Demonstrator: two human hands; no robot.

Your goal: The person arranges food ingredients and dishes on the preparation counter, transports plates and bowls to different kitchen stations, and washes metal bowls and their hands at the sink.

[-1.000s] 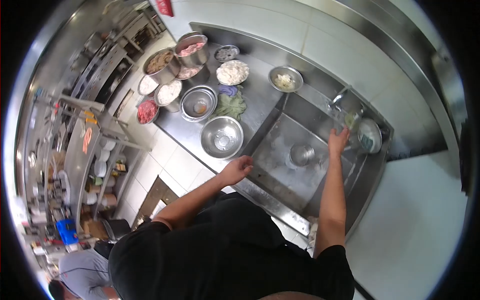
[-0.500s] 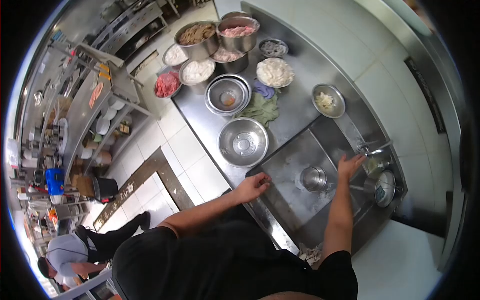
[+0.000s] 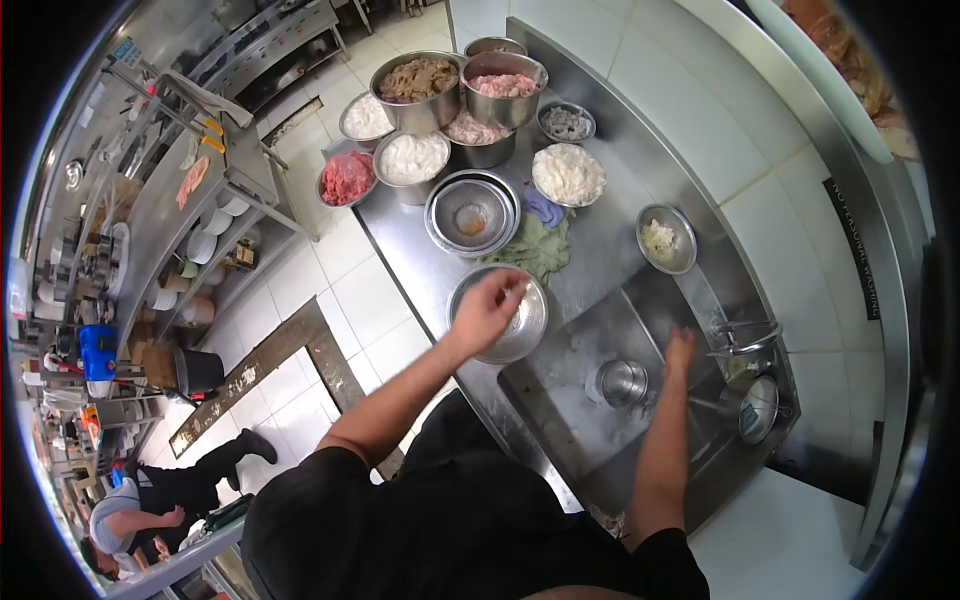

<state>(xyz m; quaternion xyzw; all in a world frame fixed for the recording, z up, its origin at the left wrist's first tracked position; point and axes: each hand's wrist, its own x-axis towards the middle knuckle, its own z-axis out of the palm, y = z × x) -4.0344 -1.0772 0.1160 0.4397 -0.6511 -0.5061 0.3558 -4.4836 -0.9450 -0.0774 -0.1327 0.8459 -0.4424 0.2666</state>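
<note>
My left hand [image 3: 488, 312] hangs over a shiny metal colander [image 3: 530, 335] that sits on the steel counter beside the sink. Its fingers are loosely bent and a little apart, with nothing seen in them; whether they touch the colander I cannot tell. My right hand [image 3: 680, 350] is over the sink's divider, left of the faucet [image 3: 745, 338]. Its fingers look loosely apart and empty, slightly blurred. Below and between the hands, a small metal pot [image 3: 622, 384] stands in the wet sink basin [image 3: 560, 420].
Nested metal bowls [image 3: 470, 218], a green cloth [image 3: 540, 248] and a bowl of white food [image 3: 568, 175] stand farther up the counter. Several pots of meat [image 3: 418, 85] crowd its far end. A bowl with pale pieces [image 3: 665, 240] is near the wall. Another person [image 3: 125, 515] works at lower left.
My left hand has moved from the sink's near edge up over the colander. My right hand has drawn back from the faucet toward the basin. The camera view has shifted slightly.
</note>
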